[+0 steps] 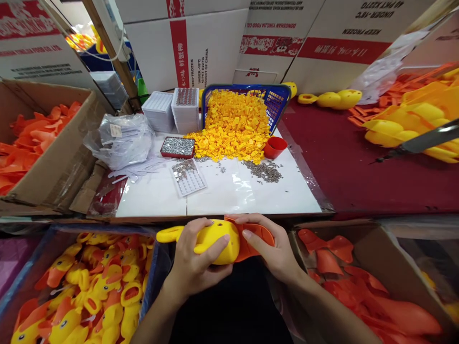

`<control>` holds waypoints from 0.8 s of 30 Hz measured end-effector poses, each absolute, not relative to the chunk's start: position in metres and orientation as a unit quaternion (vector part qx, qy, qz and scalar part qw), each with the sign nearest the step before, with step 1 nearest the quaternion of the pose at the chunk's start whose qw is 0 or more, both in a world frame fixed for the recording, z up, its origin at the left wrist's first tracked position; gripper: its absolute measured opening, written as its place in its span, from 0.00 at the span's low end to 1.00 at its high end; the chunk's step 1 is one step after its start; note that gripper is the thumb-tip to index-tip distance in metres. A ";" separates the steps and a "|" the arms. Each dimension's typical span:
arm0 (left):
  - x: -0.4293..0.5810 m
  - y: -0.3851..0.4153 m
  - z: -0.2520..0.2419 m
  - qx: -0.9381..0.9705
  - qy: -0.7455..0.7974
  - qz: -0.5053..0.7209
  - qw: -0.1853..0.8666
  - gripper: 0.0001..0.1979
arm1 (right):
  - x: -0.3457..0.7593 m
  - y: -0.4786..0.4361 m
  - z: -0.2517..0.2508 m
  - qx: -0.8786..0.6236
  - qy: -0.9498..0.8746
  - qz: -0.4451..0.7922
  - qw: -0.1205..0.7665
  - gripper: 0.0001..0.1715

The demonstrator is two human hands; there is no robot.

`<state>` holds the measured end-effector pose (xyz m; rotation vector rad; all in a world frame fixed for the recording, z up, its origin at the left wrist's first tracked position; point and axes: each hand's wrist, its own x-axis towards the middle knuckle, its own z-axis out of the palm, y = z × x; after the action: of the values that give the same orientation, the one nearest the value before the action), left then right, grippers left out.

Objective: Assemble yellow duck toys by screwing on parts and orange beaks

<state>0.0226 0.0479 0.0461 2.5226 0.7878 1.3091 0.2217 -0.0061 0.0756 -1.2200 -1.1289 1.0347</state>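
Observation:
My left hand (199, 255) is wrapped round a yellow plastic duck-shaped toy body (229, 243), whose looped handle (168, 234) points left. Pinched in my right hand (270, 243) is an orange scoop-shaped bill piece (251, 241), set against the right end of the yellow body. The two parts touch; whether they are locked together I cannot tell. Both are held in front of my lap, just below the front edge of the white work surface (150, 198).
Yellow small parts (233, 129) spill from a blue basket (283, 110). Near them are a red cup (275, 147), metal pins (265, 171) and a white tray (189, 177). Finished-looking ducks fill a bin (147, 282) at left; orange pieces (376, 296) lie in a right carton. A power screwdriver (423, 141) juts in.

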 end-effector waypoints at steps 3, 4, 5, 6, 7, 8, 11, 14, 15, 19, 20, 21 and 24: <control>0.017 0.049 0.038 0.844 0.235 0.473 0.095 0.28 | 0.217 -0.012 0.082 -0.517 -0.505 0.393 0.570 0.13; 0.014 0.049 0.035 0.841 0.226 0.482 0.097 0.30 | 0.216 -0.013 0.085 -0.518 -0.523 0.376 0.563 0.14; 0.012 0.049 0.033 0.839 0.218 0.489 0.100 0.31 | 0.216 -0.014 0.087 -0.519 -0.547 0.362 0.548 0.16; 0.010 0.048 0.032 0.836 0.215 0.495 0.103 0.32 | 0.217 -0.014 0.090 -0.516 -0.574 0.350 0.531 0.17; 0.009 0.048 0.032 0.833 0.213 0.500 0.105 0.33 | 0.219 -0.013 0.092 -0.509 -0.600 0.343 0.513 0.19; 0.007 0.047 0.033 0.829 0.212 0.507 0.106 0.34 | 0.221 -0.012 0.094 -0.496 -0.622 0.342 0.500 0.22; 0.007 0.041 0.040 0.806 0.220 0.531 0.141 0.34 | 0.226 -0.010 0.094 -0.434 -0.642 0.395 0.494 0.39; 0.014 0.033 0.048 0.744 0.272 0.566 0.229 0.35 | 0.225 -0.004 0.085 -0.374 -0.601 0.493 0.506 0.58; 0.018 0.030 0.049 0.717 0.299 0.576 0.255 0.35 | 0.223 0.000 0.080 -0.363 -0.586 0.519 0.505 0.59; 0.027 0.025 0.048 0.650 0.392 0.558 0.335 0.38 | 0.208 0.028 0.061 -0.347 -0.537 0.586 0.498 0.60; 0.025 0.026 0.048 0.656 0.396 0.532 0.360 0.39 | 0.203 0.037 0.055 -0.336 -0.520 0.603 0.503 0.60; 0.022 0.029 0.049 0.672 0.394 0.495 0.384 0.39 | 0.198 0.045 0.050 -0.324 -0.499 0.614 0.518 0.58; 0.001 0.043 0.064 0.770 0.370 0.352 0.383 0.45 | 0.186 0.062 0.032 -0.313 -0.418 0.619 0.587 0.48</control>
<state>0.0012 0.0427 0.0641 1.9644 0.9428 0.8968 0.1861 0.0616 0.0321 -0.7307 -0.9739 1.4421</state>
